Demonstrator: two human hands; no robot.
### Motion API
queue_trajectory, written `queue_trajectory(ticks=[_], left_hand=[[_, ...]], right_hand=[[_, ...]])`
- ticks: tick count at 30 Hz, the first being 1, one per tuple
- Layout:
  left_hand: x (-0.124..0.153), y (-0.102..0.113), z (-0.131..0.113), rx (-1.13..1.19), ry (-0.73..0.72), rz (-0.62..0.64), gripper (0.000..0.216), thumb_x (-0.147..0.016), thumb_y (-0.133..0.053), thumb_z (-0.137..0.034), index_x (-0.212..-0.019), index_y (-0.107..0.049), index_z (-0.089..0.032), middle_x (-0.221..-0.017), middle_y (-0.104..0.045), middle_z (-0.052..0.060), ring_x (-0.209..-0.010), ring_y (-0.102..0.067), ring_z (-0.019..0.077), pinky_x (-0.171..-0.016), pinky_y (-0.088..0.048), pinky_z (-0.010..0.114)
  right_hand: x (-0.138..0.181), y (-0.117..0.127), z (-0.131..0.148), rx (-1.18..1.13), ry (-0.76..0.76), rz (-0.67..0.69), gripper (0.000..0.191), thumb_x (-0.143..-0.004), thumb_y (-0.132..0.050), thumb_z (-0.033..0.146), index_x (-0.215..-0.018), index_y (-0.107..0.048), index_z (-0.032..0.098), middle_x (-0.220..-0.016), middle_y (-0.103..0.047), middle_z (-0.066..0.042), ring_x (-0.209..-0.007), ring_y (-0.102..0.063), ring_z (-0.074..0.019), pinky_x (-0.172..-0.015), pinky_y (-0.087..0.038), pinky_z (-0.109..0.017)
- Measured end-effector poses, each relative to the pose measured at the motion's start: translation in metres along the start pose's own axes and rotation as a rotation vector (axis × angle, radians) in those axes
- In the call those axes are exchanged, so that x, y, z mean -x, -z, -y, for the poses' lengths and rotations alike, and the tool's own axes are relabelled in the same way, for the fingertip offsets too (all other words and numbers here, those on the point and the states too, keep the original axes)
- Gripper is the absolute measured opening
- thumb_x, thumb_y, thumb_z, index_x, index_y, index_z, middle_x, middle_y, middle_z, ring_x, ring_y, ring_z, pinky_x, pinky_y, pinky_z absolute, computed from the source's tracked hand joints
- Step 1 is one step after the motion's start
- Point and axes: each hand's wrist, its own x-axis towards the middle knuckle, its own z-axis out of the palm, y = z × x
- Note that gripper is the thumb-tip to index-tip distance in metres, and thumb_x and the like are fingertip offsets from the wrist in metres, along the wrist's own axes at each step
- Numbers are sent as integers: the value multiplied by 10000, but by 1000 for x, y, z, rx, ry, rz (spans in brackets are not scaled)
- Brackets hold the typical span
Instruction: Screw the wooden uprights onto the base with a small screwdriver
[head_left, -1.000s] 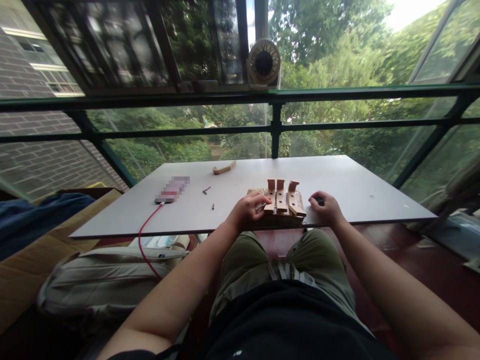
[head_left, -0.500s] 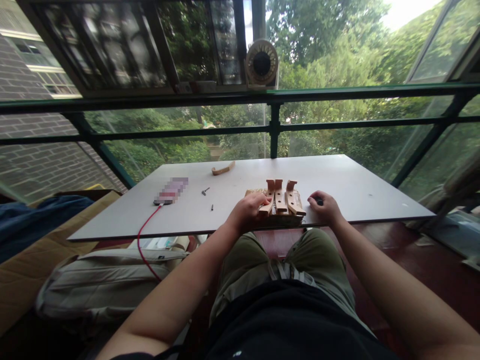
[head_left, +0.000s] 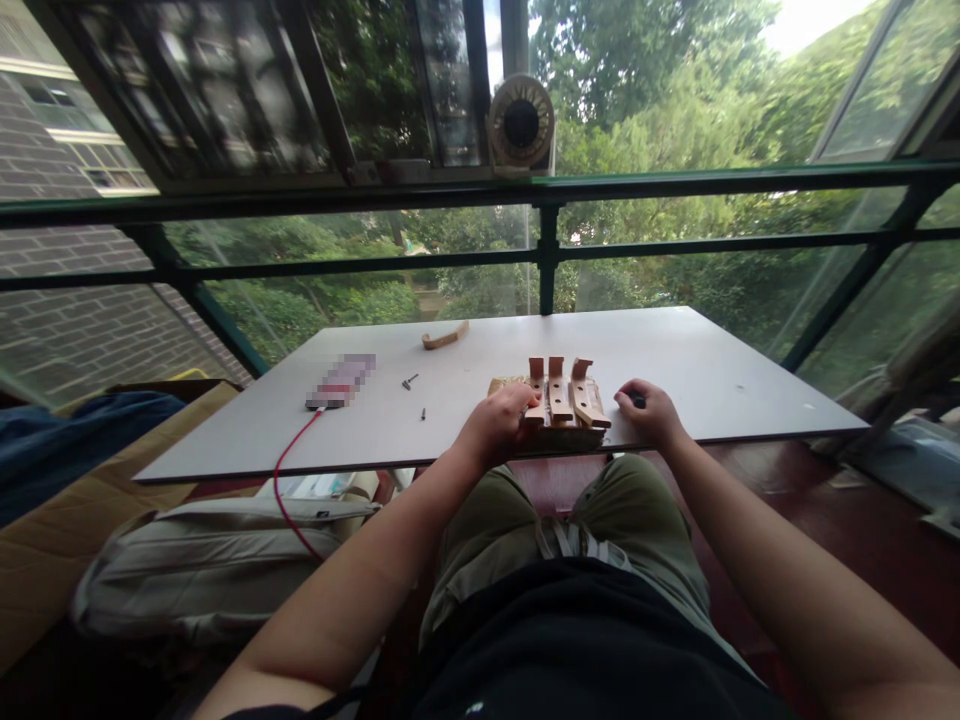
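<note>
White tabletop (head_left: 675,350) carries, at its near edge, 1 block (head_left: 568,437) topped by 3 curved wooden pieces (head_left: 558,396). Left hand (head_left: 496,418): bent fingers touch the leftmost piece (head_left: 536,376); whether they grip it, I cannot tell. Right hand (head_left: 652,412): fingers curled tightly round 1 dark object (head_left: 639,401). Farther off: 1 more curved piece (head_left: 445,338), at least 2 screws (head_left: 423,413), 1 red cable (head_left: 289,450).

The right fingers (head_left: 627,393) partly hide a dark object (head_left: 639,402), and pixelation blurs the cabled device (head_left: 341,382).
</note>
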Motion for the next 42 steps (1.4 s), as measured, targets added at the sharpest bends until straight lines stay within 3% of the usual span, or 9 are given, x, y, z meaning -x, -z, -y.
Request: queue_trajectory(ticks=[17,22,26,28,30,34,38,42], left_hand=[[-2,4,-1,38,14,1,252,-874,-570,-424,-968,-596,-193,-1120,-660,111,-1038,-630,251,-907,-511,394],[-1,11,-7,31,0,22,233,-864,-568,-336,-1043,-612,-194,-1163,-651,109,-1112,-608,255,-970,-505,410],[8,38,-5,-12,-54,25,644,-756,-631,-226,-1374,-468,-145,-1397,-520,152,-1319,-469,295,-1147,-381,452],[18,60,7,-62,10,-16,684,-738,-602,-197,-1404,-452,-149,-1404,-516,138,-1311,-475,288,-1149,-378,454],[31,84,29,-109,133,-17,584,-765,-515,-163,-1349,-528,-173,-1338,-572,103,-1229,-543,247,-1082,-450,409],[61,116,92,-220,347,108,456,-755,-475,-149,-1145,-700,-215,-1203,-664,58,-1068,-631,215,-1002,-500,354],[84,115,137,-223,393,247,354,-797,-521,-276,-1071,-745,-246,-1200,-681,40,-1056,-640,214,-985,-503,339],[93,106,145,-221,369,219,312,-846,-518,-383,-974,-764,-242,-1096,-709,52,-979,-650,205,-929,-507,327]], right_hand=[[0,0,1,-3,-9,3,219,-787,-573,410,-768,-650,205,-752,-666,-37,-707,-581,-188,-689,-438,-311],[0,0,5,-1,-15,7,224,-784,-575,414,-765,-656,206,-748,-668,-34,-707,-582,-186,-684,-436,-308],[1,-1,6,10,-25,12,226,-785,-579,417,-766,-659,207,-732,-663,-28,-695,-577,-180,-671,-431,-302],[1,-2,5,8,-28,16,228,-783,-583,420,-769,-659,205,-732,-664,-28,-693,-578,-180,-673,-432,-303],[2,-2,5,5,-29,23,228,-782,-587,419,-775,-659,203,-739,-668,-30,-697,-581,-181,-679,-434,-303],[2,-4,5,18,-26,23,218,-781,-591,409,-784,-663,203,-754,-671,-31,-711,-588,-183,-684,-432,-301],[2,-7,5,28,-24,25,214,-775,-597,403,-785,-667,201,-769,-680,-39,-714,-590,-187,-694,-433,-307],[3,-8,7,29,-24,26,218,-775,-595,406,-780,-665,199,-770,-681,-42,-717,-591,-190,-695,-436,-310]])
